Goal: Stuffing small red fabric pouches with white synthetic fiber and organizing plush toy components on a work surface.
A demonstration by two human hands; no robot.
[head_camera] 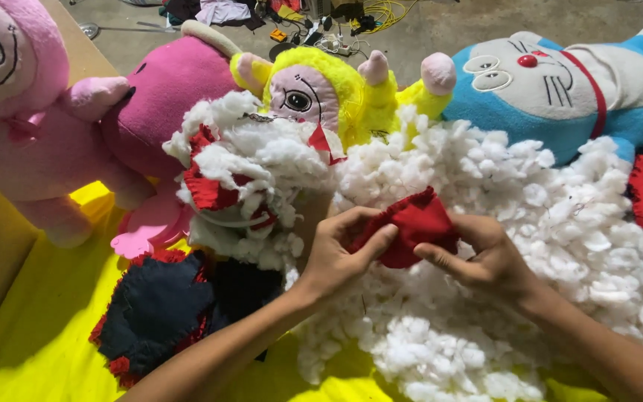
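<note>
Red fabric piece (411, 227) at centre, above white stuffing pile (485, 246), held between both hands, long axis roughly left-right. Far left: pink plush (16, 126), yellow sheet (31, 342), dark fabric scraps (158, 313). Left hand (336, 253) pinching piece's left edge, thumb on top. Right hand (485, 257) gripping right edge, fingers curled. Blue cat plush (560, 97) far right.

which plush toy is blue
The cat plush at top right: blue body, white face, red nose and collar. The others are pink or yellow.
</note>
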